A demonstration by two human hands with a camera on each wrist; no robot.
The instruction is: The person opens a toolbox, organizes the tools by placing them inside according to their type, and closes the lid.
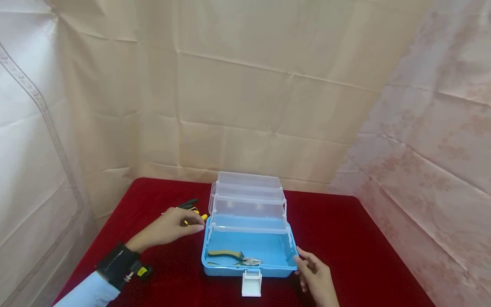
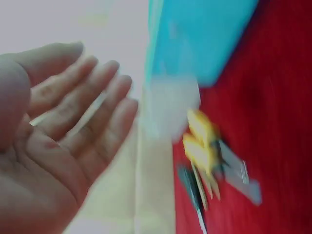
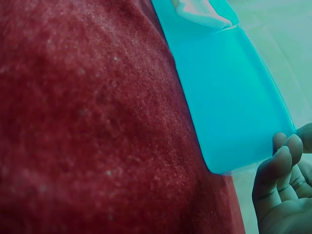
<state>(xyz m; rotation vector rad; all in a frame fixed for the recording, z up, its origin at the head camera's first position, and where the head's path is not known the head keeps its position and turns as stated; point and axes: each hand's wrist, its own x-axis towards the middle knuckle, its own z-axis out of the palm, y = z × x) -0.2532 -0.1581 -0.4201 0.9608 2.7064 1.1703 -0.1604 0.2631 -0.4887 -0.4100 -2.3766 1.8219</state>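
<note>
Right now, from my remote station, I am seeing the blue toolbox [image 1: 226, 271] sitting opened on the red cloth [image 1: 353, 247]. The left hand [image 1: 176, 225] is hanging just beside the box's left side, its fingers loosely extended and holding nothing. The right hand [image 1: 316, 275] is holding the box's near right corner between thumb and fingers; how firmly, I am not able to tell. Left of the box, yellow-handled tools [image 2: 199, 155] and a dark-handled tool [image 2: 190, 184] are lying bunched together, while the pliers [image 1: 240, 256] are resting inside the box, along its front wall.

I am worrying that an uneven pull at the corner could be skewing the box or sending the pliers sliding. A careless sweep of the left hand could be knocking the raised trays [image 1: 251, 207] behind the box's opening, and the bunched tools could be snagging one another if only one is being lifted.

Materially, the box is showing smooth, glossy plastic with rounded corners; its trays are looking clear and thin, stepping upward like stairs. The white latch [image 1: 251, 285] is jutting squarely from the box's front, and the cloth underneath is appearing plush and velvety.
</note>
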